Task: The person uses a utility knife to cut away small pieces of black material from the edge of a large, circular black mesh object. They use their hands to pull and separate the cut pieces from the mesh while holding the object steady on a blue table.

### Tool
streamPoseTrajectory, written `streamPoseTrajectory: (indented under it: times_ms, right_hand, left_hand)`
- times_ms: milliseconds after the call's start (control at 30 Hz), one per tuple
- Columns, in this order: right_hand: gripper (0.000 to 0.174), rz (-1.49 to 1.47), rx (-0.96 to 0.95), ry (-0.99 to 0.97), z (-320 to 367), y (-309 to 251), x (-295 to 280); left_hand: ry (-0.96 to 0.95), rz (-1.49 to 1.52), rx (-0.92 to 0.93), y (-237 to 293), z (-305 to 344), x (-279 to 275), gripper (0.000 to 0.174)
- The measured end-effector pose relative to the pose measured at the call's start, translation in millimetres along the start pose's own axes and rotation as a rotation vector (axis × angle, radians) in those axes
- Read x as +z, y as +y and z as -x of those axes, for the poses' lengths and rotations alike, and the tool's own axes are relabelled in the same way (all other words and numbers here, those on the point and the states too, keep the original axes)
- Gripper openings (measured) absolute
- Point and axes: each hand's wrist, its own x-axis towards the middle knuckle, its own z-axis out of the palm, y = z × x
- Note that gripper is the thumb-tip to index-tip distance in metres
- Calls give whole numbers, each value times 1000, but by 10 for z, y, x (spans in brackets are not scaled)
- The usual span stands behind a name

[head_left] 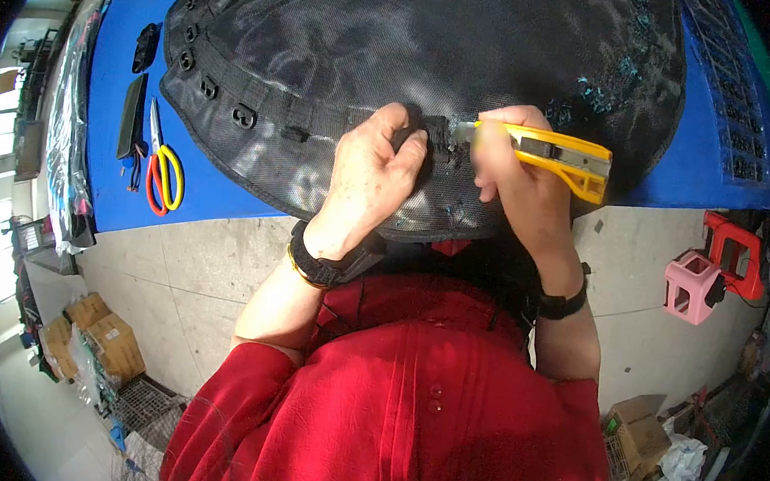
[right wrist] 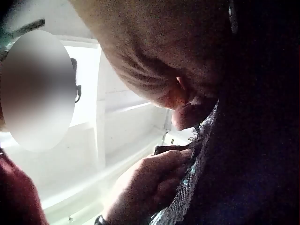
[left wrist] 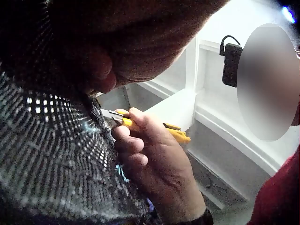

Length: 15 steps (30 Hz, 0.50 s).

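A black mesh piece (head_left: 328, 46) with a webbing band along its near side lies in front of the person. Several black plastic rings (head_left: 244, 116) sit along that band. The left hand (head_left: 374, 167) pinches a short black strap (head_left: 433, 145) on the band between thumb and fingers. In the right hand (head_left: 530, 184) is a yellow utility knife (head_left: 597, 160), gripped with its blade pointing left at the strap's edge. The left wrist view shows the blade (left wrist: 107, 113) right at the mesh (left wrist: 56, 140). Frayed threads (head_left: 454, 146) show by the tip.
Scissors (head_left: 158, 154) with red and yellow handles lie left on the blue table (head_left: 116, 206), beside a flat black item (head_left: 131, 117). Teal thread bits (head_left: 597, 96) dot the mesh. Pink (head_left: 691, 287) and red (head_left: 735, 254) stools stand at right; cardboard boxes (head_left: 114, 346) at left.
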Motion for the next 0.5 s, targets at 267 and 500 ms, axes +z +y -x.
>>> streamPoseTrajectory:
  times_ms: [267,500]
  right_hand:
    - [16,14,6,21,-73,-14,56]
    - [17,46,12,9,-50,7,46]
  left_hand:
    - [22,-16,54,-22,4,0,18]
    - [26,-2,56,-11,8,1,18]
